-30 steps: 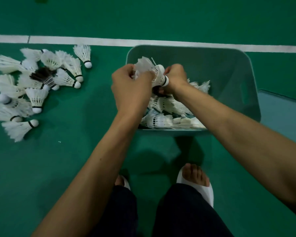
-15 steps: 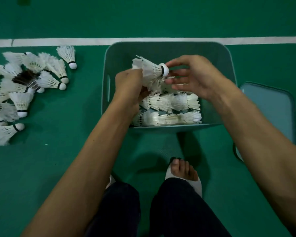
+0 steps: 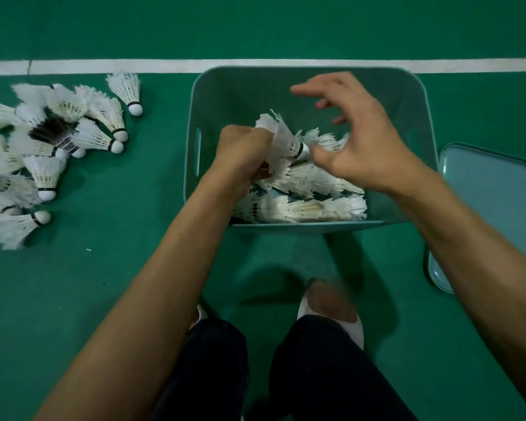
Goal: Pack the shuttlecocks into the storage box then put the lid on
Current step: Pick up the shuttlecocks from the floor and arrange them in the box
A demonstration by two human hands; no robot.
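Where white line (image 3: 255,65) crosses green floor (image 3: 104,284), box (image 3: 240,95), shuttlecocks (image 3: 44,173)

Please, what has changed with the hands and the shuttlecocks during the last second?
The right hand let go of the cork end of the shuttlecock and opened above the storage box. The left hand kept its grip on the feathers and lowered the shuttlecock toward the packed rows. The loose pile and the lid beside the box stayed put.

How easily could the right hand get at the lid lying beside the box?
Probably easily: the right hand is open and empty above the storage box, and the lid lies on the floor on that same side, with nothing on it.
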